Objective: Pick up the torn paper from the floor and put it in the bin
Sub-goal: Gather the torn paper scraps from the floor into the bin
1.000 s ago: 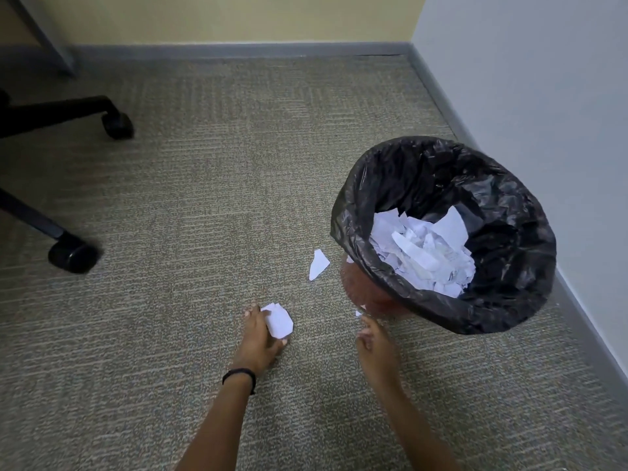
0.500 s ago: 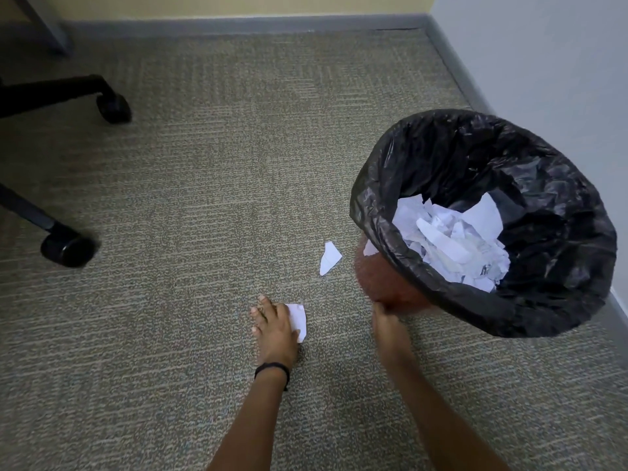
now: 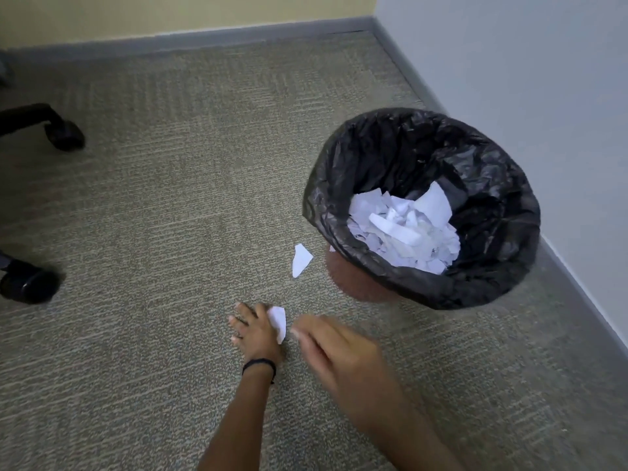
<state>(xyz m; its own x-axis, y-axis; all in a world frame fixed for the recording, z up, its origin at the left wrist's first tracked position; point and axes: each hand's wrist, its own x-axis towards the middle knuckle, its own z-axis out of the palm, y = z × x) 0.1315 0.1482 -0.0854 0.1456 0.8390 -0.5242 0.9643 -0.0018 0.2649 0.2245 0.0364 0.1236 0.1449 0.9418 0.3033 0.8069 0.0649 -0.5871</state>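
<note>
On the carpet [image 3: 163, 205] short of the bin [image 3: 492, 277], the left hand [image 3: 255, 331] lies splayed, torn paper scrap [image 3: 278, 322] at its thumb edge (pinched? cannot tell); the right hand [image 3: 334, 348], blurred, loose-fingered, empty, sits just right. Second scrap [image 3: 300, 260] lies beyond, bin-side.

right hand [image 3: 336, 348] motion-blurred, paper scrap [image 3: 279, 321] half under left hand [image 3: 255, 334], chair base [image 3: 29, 121] cropped

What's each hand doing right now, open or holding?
Left hand: open, fingers spread, on the edge of a paper scrap.
Right hand: too blurred to tell.
</note>
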